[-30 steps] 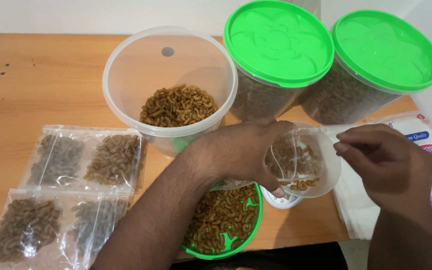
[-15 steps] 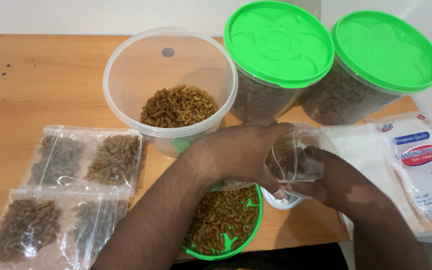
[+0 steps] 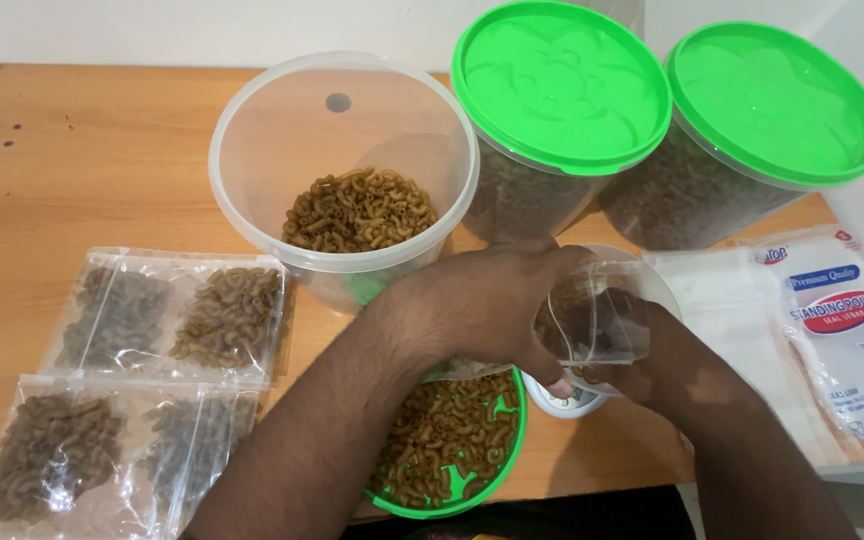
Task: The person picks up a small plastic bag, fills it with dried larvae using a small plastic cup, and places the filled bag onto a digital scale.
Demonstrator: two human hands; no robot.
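Right hand (image 3: 652, 365) now under pouch (image 3: 597, 320), left hand (image 3: 482, 305) pinching

A small clear plastic pouch (image 3: 602, 315) sits upright between both hands, just right of the table's middle. Its mouth faces up, the film crinkled and glossy. Brown elbow macaroni (image 3: 564, 312) shows through the lower part, though how full it is can't quite be judged. Under it, a small white scale (image 3: 564, 400) peeks out.

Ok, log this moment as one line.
left hand: grips clear pouch | right hand: under pouch | below: small scale | nearby: green lid of pasta
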